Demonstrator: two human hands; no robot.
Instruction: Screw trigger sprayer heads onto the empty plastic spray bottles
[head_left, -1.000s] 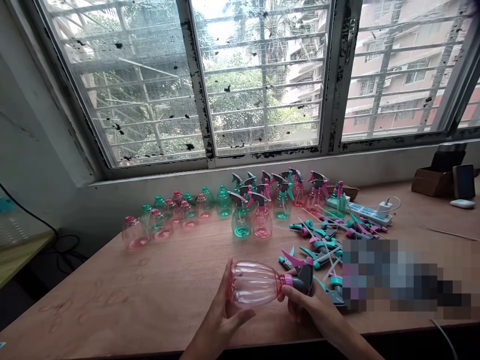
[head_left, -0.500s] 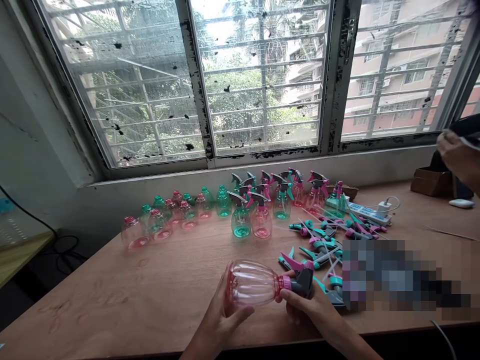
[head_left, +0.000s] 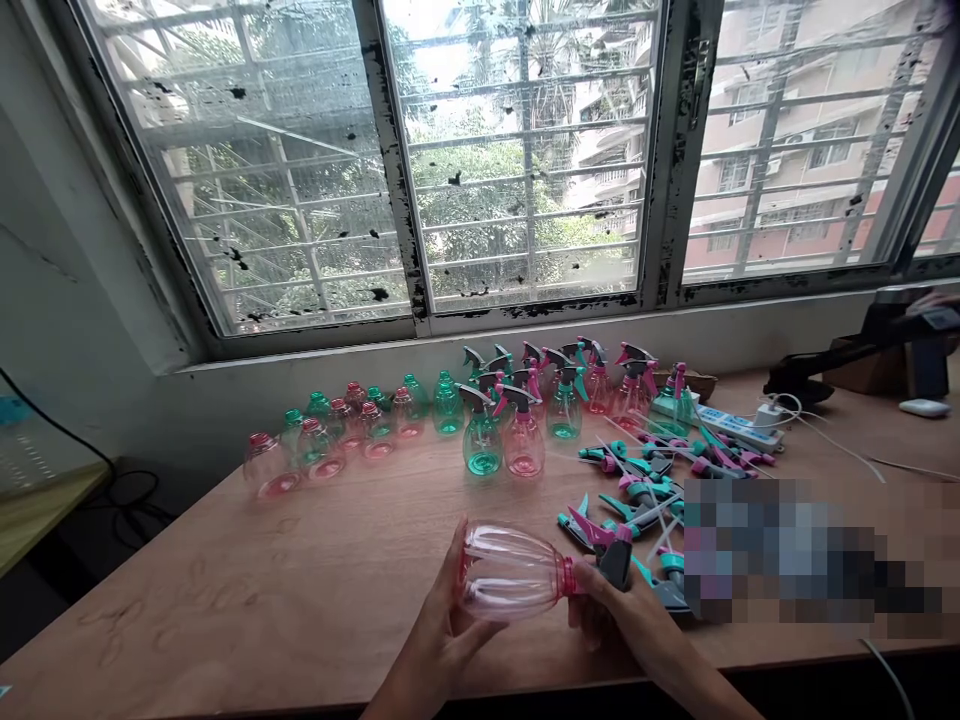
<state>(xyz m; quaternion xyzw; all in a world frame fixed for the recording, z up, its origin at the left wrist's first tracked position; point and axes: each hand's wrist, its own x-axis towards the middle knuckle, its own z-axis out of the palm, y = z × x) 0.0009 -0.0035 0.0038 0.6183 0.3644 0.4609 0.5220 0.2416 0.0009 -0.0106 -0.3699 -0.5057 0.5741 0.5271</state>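
A clear pink spray bottle (head_left: 514,572) lies on its side in the air above the table's front part, its neck pointing right. My left hand (head_left: 442,625) is closed around its base end. At the neck, my right hand (head_left: 622,605) grips the collar of the trigger spray head (head_left: 611,550), which is dark grey with a pink trigger. The right thumb covers most of the collar. Just beyond my right hand lies a pile of loose spray heads (head_left: 645,490) in teal, pink and grey, with pale tubes.
Open-necked pink and green bottles (head_left: 379,430) stand back left. Bottles with spray heads (head_left: 523,440) stand at the back middle. A power strip (head_left: 739,428), a white mouse (head_left: 924,408) and a dark device (head_left: 877,340) with a person's hand at it are on the right.
My right thumb has moved over the collar, and the bottle has shifted slightly right. At the right, the other person's hand has moved and a dark device with a cable now rests on the table.
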